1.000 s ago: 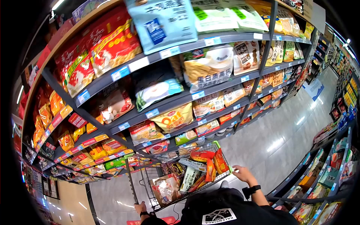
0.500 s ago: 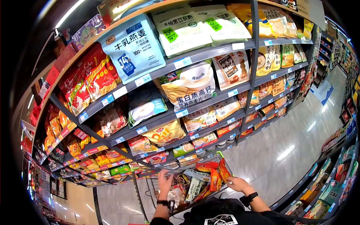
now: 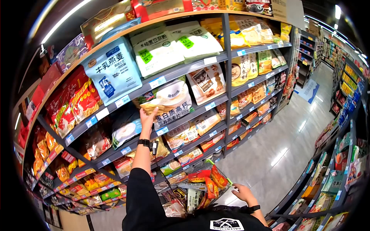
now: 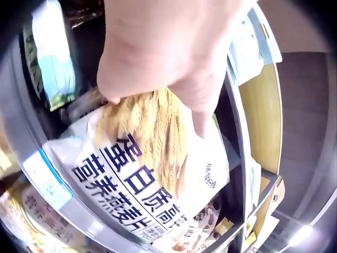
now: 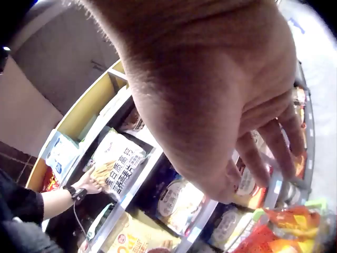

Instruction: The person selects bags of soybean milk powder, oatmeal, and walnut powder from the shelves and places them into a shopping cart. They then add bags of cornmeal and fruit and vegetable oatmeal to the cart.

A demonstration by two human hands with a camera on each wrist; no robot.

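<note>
A white oatmeal bag (image 3: 171,102) with wheat ears and dark lettering stands on a middle shelf. At its left edge my left hand (image 3: 147,119) grips it, thumb on the printed front; the hand partly hides the wheat picture in the left wrist view. The other fingers are largely hidden there. My right hand (image 3: 245,195) hangs beside the green-cornered rim of the shopping cart (image 3: 230,181), fingers loosely bent and holding nothing. In the cart lie red-orange packets (image 3: 211,186) and a pale green-white packet (image 3: 194,200).
A light blue bag (image 3: 112,71) and white-green bags (image 3: 154,50) stand on the shelf above. A brown-white pouch (image 3: 207,82) is right of the oatmeal bag. Price tags line the shelf edges. Another rack (image 3: 335,169) borders the tiled aisle (image 3: 285,142) at right.
My left hand has risen from the cart handle, past the cart, to the oatmeal bag on the shelf. The right hand stays near the cart rim. The head view has shifted.
</note>
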